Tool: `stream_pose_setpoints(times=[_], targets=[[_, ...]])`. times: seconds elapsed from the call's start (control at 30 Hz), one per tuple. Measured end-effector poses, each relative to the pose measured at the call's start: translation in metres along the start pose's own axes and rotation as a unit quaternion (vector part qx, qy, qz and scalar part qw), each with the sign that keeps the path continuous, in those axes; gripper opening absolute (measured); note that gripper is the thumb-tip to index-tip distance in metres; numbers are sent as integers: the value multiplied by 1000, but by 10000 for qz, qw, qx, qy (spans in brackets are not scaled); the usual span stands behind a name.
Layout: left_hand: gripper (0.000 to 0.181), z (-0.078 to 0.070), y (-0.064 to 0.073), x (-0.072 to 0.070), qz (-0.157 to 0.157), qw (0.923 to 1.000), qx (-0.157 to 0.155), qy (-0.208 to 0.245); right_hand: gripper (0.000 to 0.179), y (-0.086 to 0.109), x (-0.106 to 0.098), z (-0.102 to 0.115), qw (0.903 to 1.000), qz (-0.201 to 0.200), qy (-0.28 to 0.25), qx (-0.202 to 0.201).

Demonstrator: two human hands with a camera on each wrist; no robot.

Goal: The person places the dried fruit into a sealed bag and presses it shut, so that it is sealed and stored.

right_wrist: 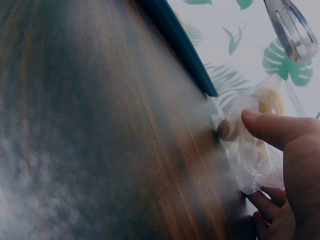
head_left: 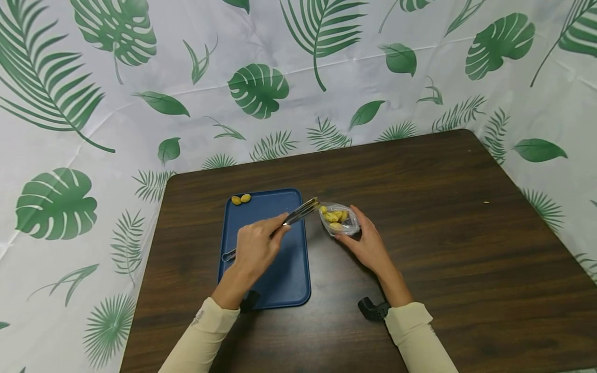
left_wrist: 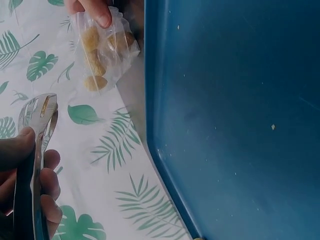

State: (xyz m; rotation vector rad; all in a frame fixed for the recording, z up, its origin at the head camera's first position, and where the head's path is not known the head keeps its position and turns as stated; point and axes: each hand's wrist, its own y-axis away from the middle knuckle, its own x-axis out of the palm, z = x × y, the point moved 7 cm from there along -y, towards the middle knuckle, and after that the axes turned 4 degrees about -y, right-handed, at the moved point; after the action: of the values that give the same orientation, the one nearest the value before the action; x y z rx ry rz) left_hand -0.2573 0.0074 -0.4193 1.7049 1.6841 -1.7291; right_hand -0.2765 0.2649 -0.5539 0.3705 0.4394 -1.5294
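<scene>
My left hand (head_left: 256,243) grips metal tongs (head_left: 300,211) over the blue tray (head_left: 284,280). The slotted tips of the tongs reach past the tray's right edge, close to a clear plastic bag (head_left: 353,224). In the left wrist view the tongs (left_wrist: 37,120) have nothing visible between their tips. My right hand (head_left: 368,243) holds the bag by its side, thumb in front and fingers around it. Several yellowish-brown, nut-sized pieces (head_left: 332,216) lie inside the bag. Two similar pieces (head_left: 240,199) rest in the tray's far left corner.
Small pale crumbs (left_wrist: 273,127) dot the tray floor. The dark wooden table (head_left: 443,233) runs up to a white cloth (head_left: 196,129) printed with green leaves. A tiny yellowish bit (head_left: 486,202) lies on the table at the right.
</scene>
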Motion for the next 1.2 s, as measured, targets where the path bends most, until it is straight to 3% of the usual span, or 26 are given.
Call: stream_pose_setpoints(times=[0.6, 1.2], targets=[[27, -11, -4, 12, 146, 9998, 119, 19, 93, 0, 0, -1, 10000, -34, 49, 32], [26, -27, -8, 22, 256, 9987, 443, -10, 92, 0, 0, -1, 10000, -42, -26, 6]])
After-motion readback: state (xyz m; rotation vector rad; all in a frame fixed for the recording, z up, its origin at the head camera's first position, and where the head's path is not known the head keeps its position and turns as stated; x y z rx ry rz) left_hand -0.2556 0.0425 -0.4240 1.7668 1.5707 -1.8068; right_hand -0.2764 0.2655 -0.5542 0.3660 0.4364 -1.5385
